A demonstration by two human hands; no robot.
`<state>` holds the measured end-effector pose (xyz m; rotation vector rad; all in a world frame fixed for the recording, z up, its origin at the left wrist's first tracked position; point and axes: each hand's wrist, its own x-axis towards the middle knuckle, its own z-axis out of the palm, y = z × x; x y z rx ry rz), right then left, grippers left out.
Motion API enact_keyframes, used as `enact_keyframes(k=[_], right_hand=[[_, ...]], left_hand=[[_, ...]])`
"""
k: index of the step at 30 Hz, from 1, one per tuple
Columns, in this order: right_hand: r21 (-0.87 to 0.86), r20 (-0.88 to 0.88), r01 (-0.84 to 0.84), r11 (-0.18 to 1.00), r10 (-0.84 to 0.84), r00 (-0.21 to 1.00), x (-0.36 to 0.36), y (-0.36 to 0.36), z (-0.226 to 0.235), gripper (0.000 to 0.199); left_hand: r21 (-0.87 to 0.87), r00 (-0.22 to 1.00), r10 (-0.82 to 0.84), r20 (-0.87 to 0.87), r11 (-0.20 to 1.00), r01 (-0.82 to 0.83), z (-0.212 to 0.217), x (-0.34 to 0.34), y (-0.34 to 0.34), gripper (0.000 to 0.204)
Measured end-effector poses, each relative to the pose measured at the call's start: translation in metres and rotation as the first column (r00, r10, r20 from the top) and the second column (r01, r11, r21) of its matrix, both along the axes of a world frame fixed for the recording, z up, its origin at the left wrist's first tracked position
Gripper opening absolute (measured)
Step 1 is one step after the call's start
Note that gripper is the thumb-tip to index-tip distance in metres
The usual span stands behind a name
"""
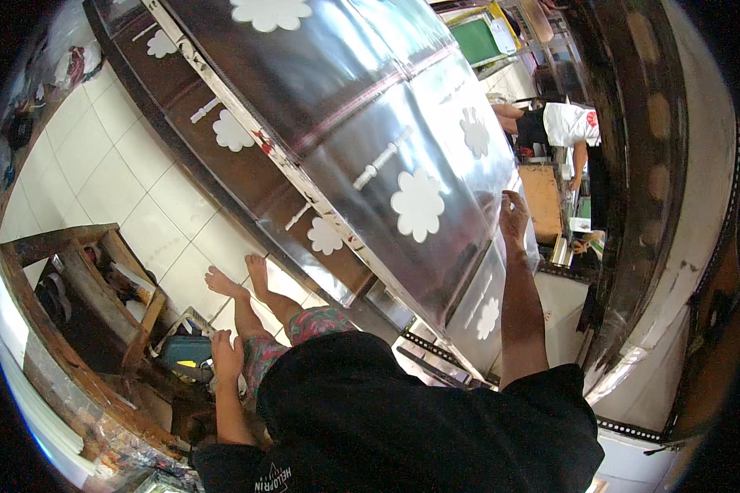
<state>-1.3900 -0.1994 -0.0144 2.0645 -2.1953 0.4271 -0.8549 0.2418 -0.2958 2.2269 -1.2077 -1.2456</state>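
A long dark table (329,90) stretches ahead of me, its top glossy and reflecting light. White flower shapes (418,205) and small white bars (382,163) are set out on it in a row. At the table's right edge my right hand (514,218) is closed, its fingers pinching the margin of a clear, shiny sheet (487,279); the exact grip is partly hidden. My left hand (227,353) hangs low at my side, fingers loosely apart and apparently holding nothing. It is nearest to a dark green box (187,352) beside the wooden shelf.
A wooden shelf unit (99,287) with odds and ends stands on the left. A second long dark table (645,164) runs along the right. Farther off, a person in a white shirt (569,125) is beside a green framed screen (474,41). White tiles (152,197) cover the floor.
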Motion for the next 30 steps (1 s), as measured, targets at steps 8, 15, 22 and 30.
enact_keyframes(k=[8, 15, 22, 30], right_hand=[[-0.126, -0.003, -0.142, 0.982, 0.143, 0.99, 0.024, -0.138, -0.014, 0.032], [0.34, -0.934, -0.209, 0.917, 0.355, 0.038, -0.04, -0.329, -0.027, 0.043], [0.225, -0.464, -0.407, 0.885, 0.465, 0.754, 0.047, -0.359, -0.038, 0.043], [0.092, -0.192, -0.448, 0.889, 0.458, 0.868, 0.11, -0.318, -0.042, 0.042]], left_hand=[[0.032, 0.994, 0.108, -0.008, 0.994, -0.108, -0.018, -0.022, 0.024, 0.035], [0.168, 0.96, 0.277, -0.036, 0.949, -0.268, -0.003, -0.027, 0.039, 0.036], [0.124, 0.928, 0.327, 0.178, 0.928, -0.35, 0.014, -0.04, 0.051, 0.041], [0.156, 0.907, 0.421, 0.0, 0.896, -0.416, 0.09, 0.008, 0.001, 0.045]])
